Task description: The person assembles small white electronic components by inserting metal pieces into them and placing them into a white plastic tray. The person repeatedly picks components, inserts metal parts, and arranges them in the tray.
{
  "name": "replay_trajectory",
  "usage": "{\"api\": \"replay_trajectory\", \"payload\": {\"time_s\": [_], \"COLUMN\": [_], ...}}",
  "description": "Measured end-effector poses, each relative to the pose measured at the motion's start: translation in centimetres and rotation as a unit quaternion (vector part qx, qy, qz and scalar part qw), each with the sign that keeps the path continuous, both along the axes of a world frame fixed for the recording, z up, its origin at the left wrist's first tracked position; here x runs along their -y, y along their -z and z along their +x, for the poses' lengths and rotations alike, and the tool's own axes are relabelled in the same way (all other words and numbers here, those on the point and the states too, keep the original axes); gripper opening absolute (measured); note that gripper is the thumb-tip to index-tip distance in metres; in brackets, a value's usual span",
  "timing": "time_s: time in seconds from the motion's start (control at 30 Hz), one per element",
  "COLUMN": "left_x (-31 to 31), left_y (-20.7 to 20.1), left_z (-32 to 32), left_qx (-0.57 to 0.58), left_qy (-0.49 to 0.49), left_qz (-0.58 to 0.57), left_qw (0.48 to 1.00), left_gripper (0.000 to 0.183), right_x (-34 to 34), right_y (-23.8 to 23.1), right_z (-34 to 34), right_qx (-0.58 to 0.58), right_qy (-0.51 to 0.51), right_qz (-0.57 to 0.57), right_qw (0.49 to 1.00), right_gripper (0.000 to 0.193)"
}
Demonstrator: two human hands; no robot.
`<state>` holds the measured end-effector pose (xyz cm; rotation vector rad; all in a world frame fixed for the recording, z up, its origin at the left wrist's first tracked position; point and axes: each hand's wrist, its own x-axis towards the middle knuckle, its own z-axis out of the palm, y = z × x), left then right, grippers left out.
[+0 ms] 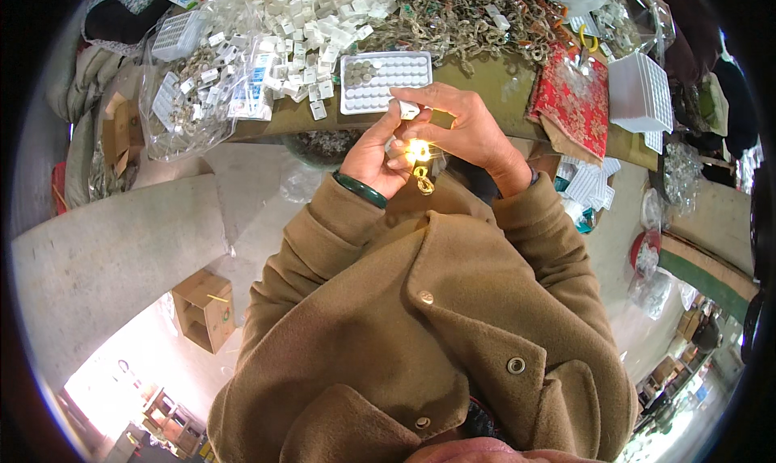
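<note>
My left hand and my right hand meet over the near edge of the table, their fingers closed round a small white plastic case. Bright warm-yellow string lights glow just below the case, between my hands. A coiled loop of the light string dangles under them, in front of my coat. Just beyond my fingers lies a white tray with rows of round pockets. Several small grey discs, like button cells, are grouped at its left.
A large heap of white cases covers the table's far left. Tangled coiled light strings pile up beyond the tray. A clear plastic bag lies at left. Red patterned cloth and stacked white trays are at right. A cardboard box stands on the floor.
</note>
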<state>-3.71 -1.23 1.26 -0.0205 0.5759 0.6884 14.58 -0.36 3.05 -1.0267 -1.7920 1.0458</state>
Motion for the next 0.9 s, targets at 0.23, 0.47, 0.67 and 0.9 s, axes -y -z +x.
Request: {"api": "replay_trajectory", "payload": {"time_s": [0.23, 0.47, 0.67, 0.9], "left_x": [0.0, 0.2, 0.2, -0.5], "left_y": [0.2, -0.2, -1.9, -1.6], "left_z": [0.6, 2.8, 4.7, 7.0], "left_qx": [0.002, -0.132, -0.225, -0.197], "left_qy": [0.035, 0.119, 0.146, 0.154], "left_qz": [0.055, 0.117, 0.274, 0.270], "left_qw": [0.998, 0.977, 0.924, 0.930], "left_gripper": [0.029, 0.017, 0.029, 0.030], "right_x": [0.1, 4.1, 6.6, 4.4], "right_y": [0.6, 0.5, 0.3, 1.1], "right_z": [0.9, 3.3, 10.3, 17.2], "right_qx": [0.076, 0.078, 0.096, 0.255], "right_qy": [0.081, 0.121, 0.336, 0.439], "right_qz": [0.212, 0.155, 0.069, 0.045], "right_qw": [0.971, 0.977, 0.934, 0.861], "right_gripper": [0.030, 0.033, 0.008, 0.014]}}
